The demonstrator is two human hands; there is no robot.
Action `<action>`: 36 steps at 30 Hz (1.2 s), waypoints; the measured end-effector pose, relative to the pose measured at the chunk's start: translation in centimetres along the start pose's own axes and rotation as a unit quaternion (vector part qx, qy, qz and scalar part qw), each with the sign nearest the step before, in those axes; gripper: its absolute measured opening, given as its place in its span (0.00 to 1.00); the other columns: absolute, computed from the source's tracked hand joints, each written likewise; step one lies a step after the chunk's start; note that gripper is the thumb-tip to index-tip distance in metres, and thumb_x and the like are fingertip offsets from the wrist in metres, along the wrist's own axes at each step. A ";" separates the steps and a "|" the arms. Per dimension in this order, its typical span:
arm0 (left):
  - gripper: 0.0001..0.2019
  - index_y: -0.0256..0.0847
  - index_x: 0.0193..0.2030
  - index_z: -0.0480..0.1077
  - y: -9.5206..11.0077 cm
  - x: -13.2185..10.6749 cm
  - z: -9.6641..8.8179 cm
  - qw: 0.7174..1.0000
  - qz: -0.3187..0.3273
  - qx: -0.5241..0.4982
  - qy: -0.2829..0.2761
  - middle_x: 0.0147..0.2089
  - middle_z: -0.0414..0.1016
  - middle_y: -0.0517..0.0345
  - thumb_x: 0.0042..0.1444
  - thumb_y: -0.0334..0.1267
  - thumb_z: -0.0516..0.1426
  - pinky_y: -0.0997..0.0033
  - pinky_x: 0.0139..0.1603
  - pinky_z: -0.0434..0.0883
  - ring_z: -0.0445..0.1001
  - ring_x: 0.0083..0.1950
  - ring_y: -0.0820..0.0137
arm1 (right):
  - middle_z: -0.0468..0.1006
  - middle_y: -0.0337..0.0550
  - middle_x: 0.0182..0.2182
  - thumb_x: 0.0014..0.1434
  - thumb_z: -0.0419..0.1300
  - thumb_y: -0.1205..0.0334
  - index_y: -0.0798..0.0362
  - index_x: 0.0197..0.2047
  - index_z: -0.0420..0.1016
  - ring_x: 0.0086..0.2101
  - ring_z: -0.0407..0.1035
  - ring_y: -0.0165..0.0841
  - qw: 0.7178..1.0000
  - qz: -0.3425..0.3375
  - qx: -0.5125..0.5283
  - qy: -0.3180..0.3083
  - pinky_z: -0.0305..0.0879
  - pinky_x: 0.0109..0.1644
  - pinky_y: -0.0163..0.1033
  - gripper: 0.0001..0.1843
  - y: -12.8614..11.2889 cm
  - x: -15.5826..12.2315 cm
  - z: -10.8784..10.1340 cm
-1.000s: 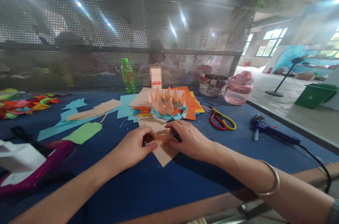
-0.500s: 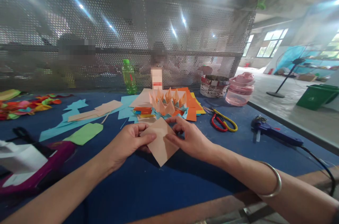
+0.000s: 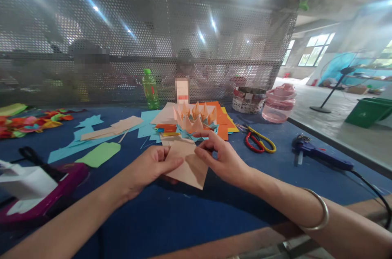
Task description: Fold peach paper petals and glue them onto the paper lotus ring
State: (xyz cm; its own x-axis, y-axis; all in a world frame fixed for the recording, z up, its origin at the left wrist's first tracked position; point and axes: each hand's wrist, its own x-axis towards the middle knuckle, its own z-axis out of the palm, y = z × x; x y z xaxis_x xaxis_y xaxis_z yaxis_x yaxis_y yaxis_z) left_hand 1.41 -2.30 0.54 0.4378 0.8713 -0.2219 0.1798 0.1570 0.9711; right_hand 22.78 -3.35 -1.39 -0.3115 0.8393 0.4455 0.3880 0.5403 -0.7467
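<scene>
head view, as i followed it from my remote station: two bare hands at a blue work table [image 3: 171, 214], seen from its near side.

left hand [image 3: 150, 169]: fingers and thumb closed on the left edge of a peach paper sheet [image 3: 187, 167], holding it.

right hand [image 3: 222, 159]: half open in a narrow curve, thumb on the sheet, fingers curled above it; a silver bangle [image 3: 318, 212] sat on that forearm.

sheet: between the hands, just near of a folded paper crown [image 3: 196, 122] with peach and orange points and a turquoise band, which sat on orange paper [image 3: 223, 131]. i could not tell whether the sheet's lower tip touched the table.

step in hand, as i judged it: shaping this one sheet by hand, with no tool in use. next move, as i judged it: any fold would call for a firm left hold while the right fingers lined up the edge.

right of the hands: red-and-yellow scissors [image 3: 259, 141] and a blue glue gun [image 3: 318, 158].

left: a green paper cutout [image 3: 99, 154] and turquoise paper scraps [image 3: 88, 130].

far: a green bottle [image 3: 150, 89], a woven paper basket [image 3: 248, 100] and a pink plastic container [image 3: 278, 106], before a perforated metal screen [image 3: 122, 18] with a blurred co-worker [image 3: 185, 63] behind it.
</scene>
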 end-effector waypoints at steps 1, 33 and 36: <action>0.15 0.37 0.38 0.79 0.1 0.0 0.0 1.000 0.003 -0.017 0.019 0.32 0.83 0.55 0.47 0.44 0.68 0.79 0.27 0.75 0.78 0.30 0.71 | 0.73 0.36 0.29 0.63 0.52 0.63 0.52 0.54 0.62 0.29 0.67 0.27 1.000 0.001 0.007 0.002 0.61 0.34 0.33 0.16 -0.1 0.0 -0.1; 0.29 0.41 0.57 0.70 0.2 -0.4 1.0 0.994 0.103 -0.015 0.040 0.51 0.80 0.52 0.46 0.40 0.69 0.71 0.49 0.72 0.77 0.51 0.62 | 0.66 0.31 0.19 0.49 0.67 0.46 0.53 0.25 0.64 0.21 0.59 0.23 0.962 0.098 0.246 0.071 0.55 0.26 0.31 0.21 0.1 0.7 0.4; 0.22 0.40 0.51 0.76 0.2 -0.3 1.0 0.994 0.099 0.006 0.052 0.49 0.81 0.52 0.48 0.42 0.67 0.73 0.44 0.72 0.78 0.46 0.63 | 0.68 0.32 0.20 0.52 0.66 0.47 0.53 0.26 0.65 0.21 0.61 0.23 0.962 0.101 0.244 0.073 0.57 0.27 0.31 0.20 0.5 0.6 0.6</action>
State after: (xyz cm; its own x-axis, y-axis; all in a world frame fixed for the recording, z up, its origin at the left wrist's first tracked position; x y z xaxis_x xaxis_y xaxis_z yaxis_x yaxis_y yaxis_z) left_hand 2.19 -3.02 0.74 0.3718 0.9282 -0.0152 0.1102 -0.0279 0.9935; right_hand 22.21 -2.61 -1.77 -0.1329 0.9428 0.3058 -0.0362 0.3037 -0.9521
